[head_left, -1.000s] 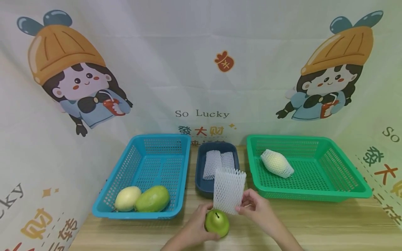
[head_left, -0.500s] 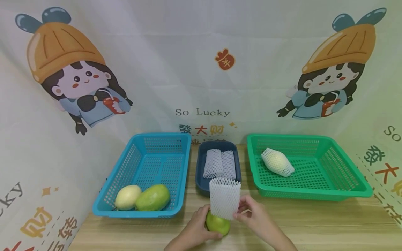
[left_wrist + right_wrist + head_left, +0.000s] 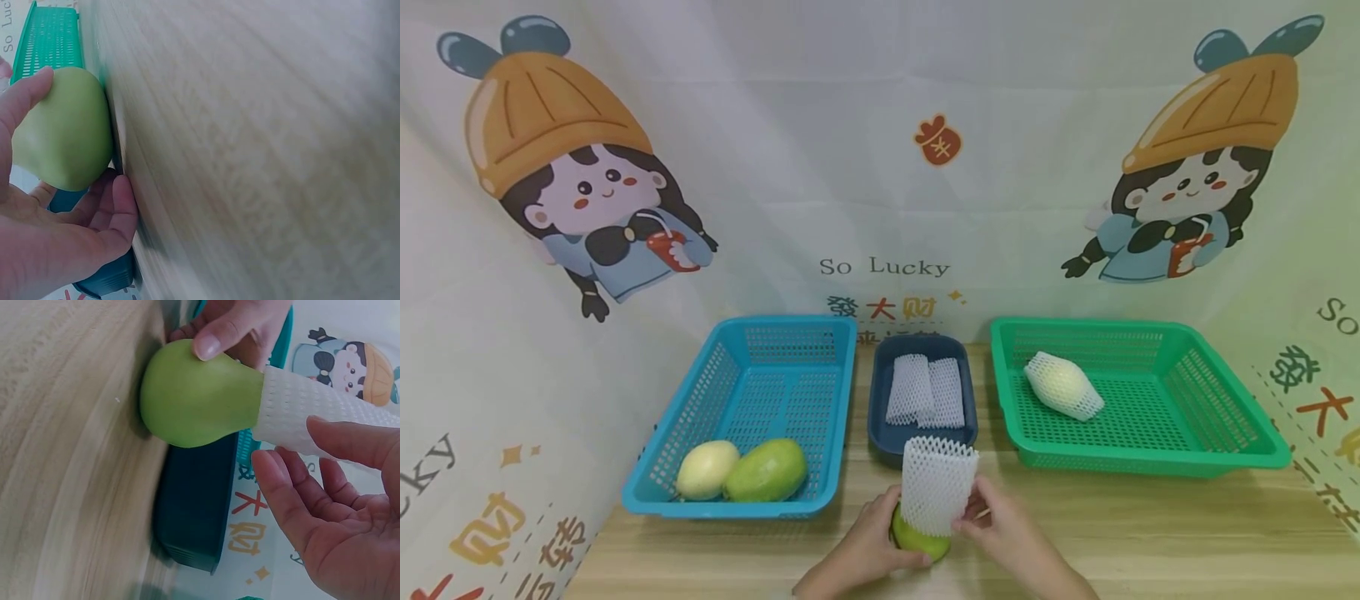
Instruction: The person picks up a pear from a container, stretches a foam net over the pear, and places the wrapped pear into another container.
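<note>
A green pear [image 3: 187, 394] stands on the table with its narrow end up. My left hand [image 3: 867, 546] grips it from the left, thumb and fingers spread around its sides. Over the pear's top sits a white foam net sleeve [image 3: 937, 487], upright, its lower edge around the narrow end in the right wrist view. My right hand [image 3: 1007, 529] pinches that sleeve near its lower right edge. The left wrist view shows the pear [image 3: 72, 131] between thumb and fingers. The stem is hidden under the net.
Behind the hands, a dark blue bin [image 3: 877, 437] holds two folded foam net sleeves [image 3: 912, 390]. At left, a blue basket [image 3: 842, 417] contains a yellowish fruit [image 3: 707, 471] and a green oblong fruit [image 3: 766, 472]. A green basket [image 3: 1120, 462] at right holds a net-covered pale fruit [image 3: 1063, 385].
My right hand has brought the foam net sleeve left and down, from above and beside the pear onto its top. The left hand has kept its grip on the pear.
</note>
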### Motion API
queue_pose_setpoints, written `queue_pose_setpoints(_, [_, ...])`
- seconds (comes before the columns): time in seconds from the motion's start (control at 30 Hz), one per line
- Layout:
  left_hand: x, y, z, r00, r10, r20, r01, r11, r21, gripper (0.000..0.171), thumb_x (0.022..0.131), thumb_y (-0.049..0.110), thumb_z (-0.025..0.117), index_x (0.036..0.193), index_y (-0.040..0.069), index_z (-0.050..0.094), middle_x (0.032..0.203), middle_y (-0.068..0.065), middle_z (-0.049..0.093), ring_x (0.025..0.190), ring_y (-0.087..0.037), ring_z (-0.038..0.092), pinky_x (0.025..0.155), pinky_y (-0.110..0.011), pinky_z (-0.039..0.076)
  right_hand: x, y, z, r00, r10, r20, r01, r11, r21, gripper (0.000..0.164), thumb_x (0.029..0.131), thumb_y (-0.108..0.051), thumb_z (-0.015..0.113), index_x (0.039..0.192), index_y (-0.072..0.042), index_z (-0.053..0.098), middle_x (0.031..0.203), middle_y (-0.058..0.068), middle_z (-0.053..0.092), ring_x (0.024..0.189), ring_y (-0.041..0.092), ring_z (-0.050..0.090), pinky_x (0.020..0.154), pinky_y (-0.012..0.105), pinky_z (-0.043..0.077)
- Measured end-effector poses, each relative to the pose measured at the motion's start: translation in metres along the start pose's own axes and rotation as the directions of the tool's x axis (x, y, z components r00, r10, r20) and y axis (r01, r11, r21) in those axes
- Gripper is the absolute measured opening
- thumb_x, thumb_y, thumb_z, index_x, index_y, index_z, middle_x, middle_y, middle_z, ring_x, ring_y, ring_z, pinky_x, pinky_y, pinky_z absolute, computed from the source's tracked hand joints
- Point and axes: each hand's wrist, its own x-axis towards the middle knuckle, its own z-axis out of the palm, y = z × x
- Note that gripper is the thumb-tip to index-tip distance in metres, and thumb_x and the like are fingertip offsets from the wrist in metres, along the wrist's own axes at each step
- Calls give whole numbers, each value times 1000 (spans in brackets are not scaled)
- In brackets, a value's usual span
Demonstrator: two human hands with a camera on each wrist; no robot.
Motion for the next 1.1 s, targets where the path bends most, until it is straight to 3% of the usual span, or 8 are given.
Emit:
queue_pose_setpoints(0.23, [3, -3, 0, 1000, 2, 7, -2, 1000, -6, 80, 64, 36, 83, 130, 14, 43, 124, -6, 55, 113, -26, 49, 94, -38, 41, 0, 5, 7, 998, 18, 53, -16, 999, -50, 35, 78, -7, 71, 105, 2, 50, 83, 5, 60, 72, 6, 55, 62, 21, 49])
queue_pose_setpoints(0.43, [3, -2, -1, 1000, 19, 14, -19, 1000, 15, 79, 63, 36, 84, 128, 16, 44, 124, -5, 56, 112, -25, 49, 94, -41, 39, 4, 9, 2, 980, -65, 190, 67, 998, -1, 46, 77, -15, 74, 115, 0, 52, 107, 11, 60, 91, 7, 56, 73, 24, 51])
queue_pose_setpoints(0.6, [2, -2, 0, 998, 55, -5, -55, 998, 42, 78, 61, 33, 85, 126, 16, 45, 122, -6, 57, 112, -25, 50, 95, -41, 40, 10, 10, -14, 926, -152, 346, 109, 984, 139, 63, 79, -15, 72, 130, 2, 41, 124, 18, 53, 113, 12, 52, 93, 28, 46])
queue_pose_setpoints(0.77, [2, -2, -1, 999, 55, -3, -54, 997, 50, 77, 61, 32, 84, 125, 15, 45, 122, -6, 56, 111, -25, 50, 94, -40, 40, 23, 12, -27, 872, -322, 369, 214, 928, 304, 87, 78, -9, 72, 145, -1, 16, 138, 22, 40, 122, 8, 44, 100, 27, 38])
queue_pose_setpoints(0.83, [2, -1, -2, 999, 52, 3, -52, 997, 50, 77, 61, 32, 84, 125, 15, 45, 122, -6, 56, 112, -26, 50, 94, -41, 39, 28, 11, -29, 846, -376, 378, 239, 901, 361, 88, 77, -6, 71, 145, -3, 16, 143, 16, 36, 123, 7, 43, 100, 27, 37])
queue_pose_setpoints(0.97, [3, -2, -2, 999, 48, 11, -48, 997, 56, 78, 61, 32, 84, 126, 15, 44, 123, -7, 55, 113, -26, 49, 95, -42, 38, 35, 9, -28, 790, -427, 440, 260, 883, 391, 82, 77, -4, 70, 143, 2, 21, 145, 15, 35, 122, 9, 43, 101, 27, 37])
queue_pose_setpoints(1.03, [4, -2, -2, 999, 48, 14, -49, 997, 60, 80, 61, 32, 84, 128, 15, 44, 123, -7, 55, 113, -26, 49, 96, -41, 38, 35, 9, -25, 795, -385, 470, 221, 904, 366, 79, 75, -4, 70, 140, 6, 26, 137, 21, 42, 117, 8, 47, 99, 26, 39])
queue_pose_setpoints(1.1, [4, -2, -3, 998, 56, 15, -56, 996, 65, 81, 60, 31, 84, 128, 14, 44, 122, -7, 56, 111, -27, 49, 94, -40, 39, 33, 9, -21, 823, -310, 476, 180, 937, 299, 74, 73, -5, 71, 136, 6, 33, 128, 23, 49, 111, 8, 50, 96, 25, 41])
